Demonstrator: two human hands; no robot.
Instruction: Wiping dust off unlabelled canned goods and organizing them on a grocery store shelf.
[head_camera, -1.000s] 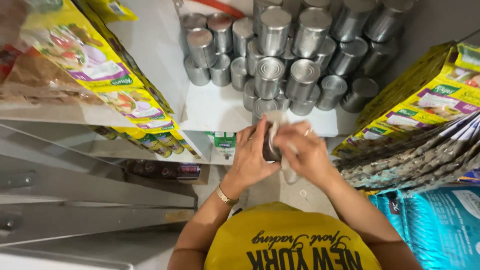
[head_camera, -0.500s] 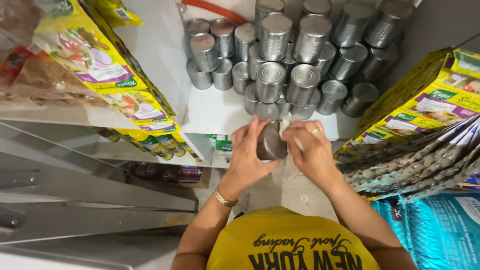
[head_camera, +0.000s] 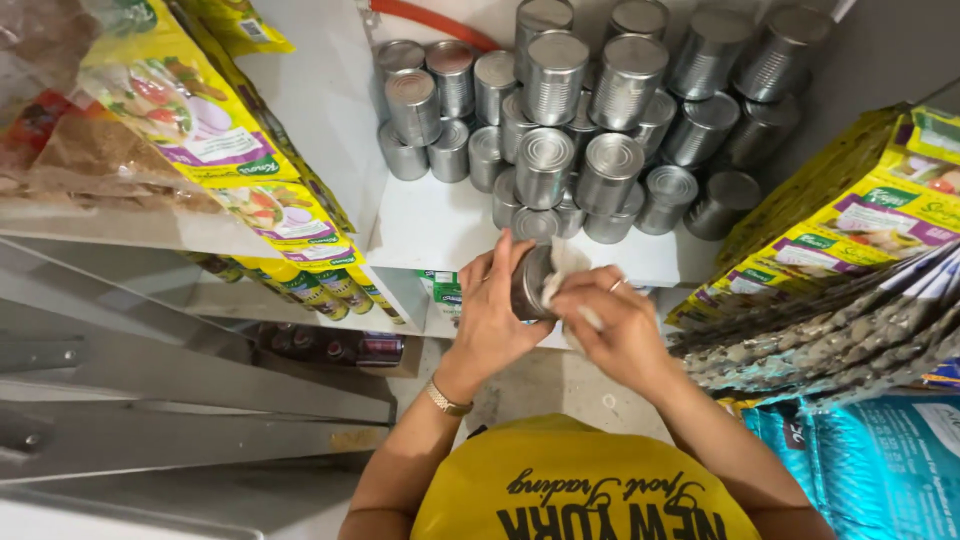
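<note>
My left hand (head_camera: 496, 310) grips a silver tin can (head_camera: 529, 283) by its side, held just in front of the white shelf (head_camera: 440, 225). My right hand (head_camera: 615, 325) presses a white cloth (head_camera: 565, 268) against the can's end. A gold bracelet sits on my left wrist and a ring on my right hand. Behind the hands, several unlabelled silver cans (head_camera: 590, 110) stand stacked in two layers on the shelf.
Yellow food packets (head_camera: 215, 140) line the shelf at the left, more yellow packets (head_camera: 870, 215) and grey sachets (head_camera: 830, 340) at the right. Teal bags (head_camera: 880, 470) lie at lower right. A grey metal ladder (head_camera: 150, 400) leans at the lower left. Small bottles (head_camera: 330, 348) rest low.
The can has been turned in my hands and the cloth has moved over its end; both hands stay in front of the shelf edge.
</note>
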